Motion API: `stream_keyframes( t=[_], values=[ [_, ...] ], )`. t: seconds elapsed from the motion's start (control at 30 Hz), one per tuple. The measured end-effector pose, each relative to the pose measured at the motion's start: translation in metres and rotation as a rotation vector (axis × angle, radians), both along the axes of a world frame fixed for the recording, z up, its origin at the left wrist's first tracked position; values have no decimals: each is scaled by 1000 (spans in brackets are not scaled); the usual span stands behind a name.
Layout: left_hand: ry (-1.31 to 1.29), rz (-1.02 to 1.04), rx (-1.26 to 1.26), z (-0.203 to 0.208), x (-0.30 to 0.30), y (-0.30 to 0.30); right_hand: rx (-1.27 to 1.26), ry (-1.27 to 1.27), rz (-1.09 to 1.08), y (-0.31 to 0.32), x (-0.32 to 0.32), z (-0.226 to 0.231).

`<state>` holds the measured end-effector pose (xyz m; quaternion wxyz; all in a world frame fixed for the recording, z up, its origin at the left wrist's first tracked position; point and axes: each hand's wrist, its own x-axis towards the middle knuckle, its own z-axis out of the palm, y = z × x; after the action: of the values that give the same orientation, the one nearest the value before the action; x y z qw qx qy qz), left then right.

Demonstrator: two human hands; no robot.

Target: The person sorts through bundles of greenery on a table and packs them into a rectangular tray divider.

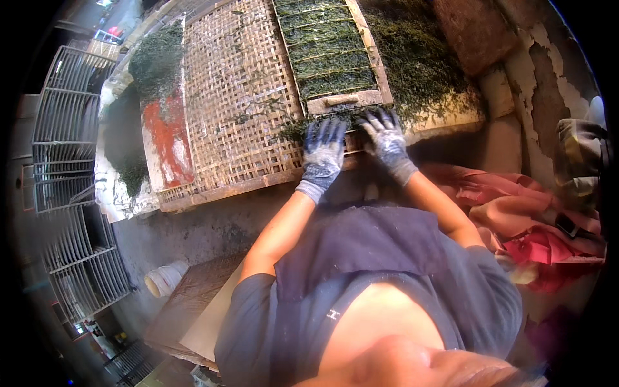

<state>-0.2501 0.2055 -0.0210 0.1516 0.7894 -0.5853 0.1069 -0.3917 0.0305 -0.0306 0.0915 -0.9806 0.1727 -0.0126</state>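
Observation:
Both my hands wear pale knitted gloves with dark, stained fingers. My left hand [324,153] lies palm down with fingers stretched, at the near end of a slatted wooden frame [382,68]. Beside it, a little apart, my right hand [389,143] rests with its fingers spread. Under and ahead of the fingertips is a strip of dark green shredded leafy stuff [351,120]. More of it fills the rows between the frame's slats. A small wooden handle piece [340,100] sits on the frame's near end bar. Neither hand grasps anything that I can see.
Left of the frame lies a woven bamboo mat [235,90] with green scraps. A red-and-white board [167,138] holds more green stuff, and a large green heap [412,55] lies to the right. Metal racks [68,135] stand far left. Someone in pink clothing [516,203] is at right.

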Motion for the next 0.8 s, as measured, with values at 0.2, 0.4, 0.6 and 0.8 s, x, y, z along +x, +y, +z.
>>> stream_keyframes(
  t=[0.2, 0.4, 0.6, 0.8],
  values=[
    [152, 61, 23, -10, 1, -3, 141, -283, -212, -13, -12, -16],
    [87, -91, 94, -17, -2, -35, 268, -315, 209, -6, 1, -10],
    [-9, -134, 107, 6, -33, -61, 37, -180, -163, -91, -20, 3],
    [207, -138, 204, -47, -37, -104, 3, -33, -88, -96, -7, 13]
  ],
)
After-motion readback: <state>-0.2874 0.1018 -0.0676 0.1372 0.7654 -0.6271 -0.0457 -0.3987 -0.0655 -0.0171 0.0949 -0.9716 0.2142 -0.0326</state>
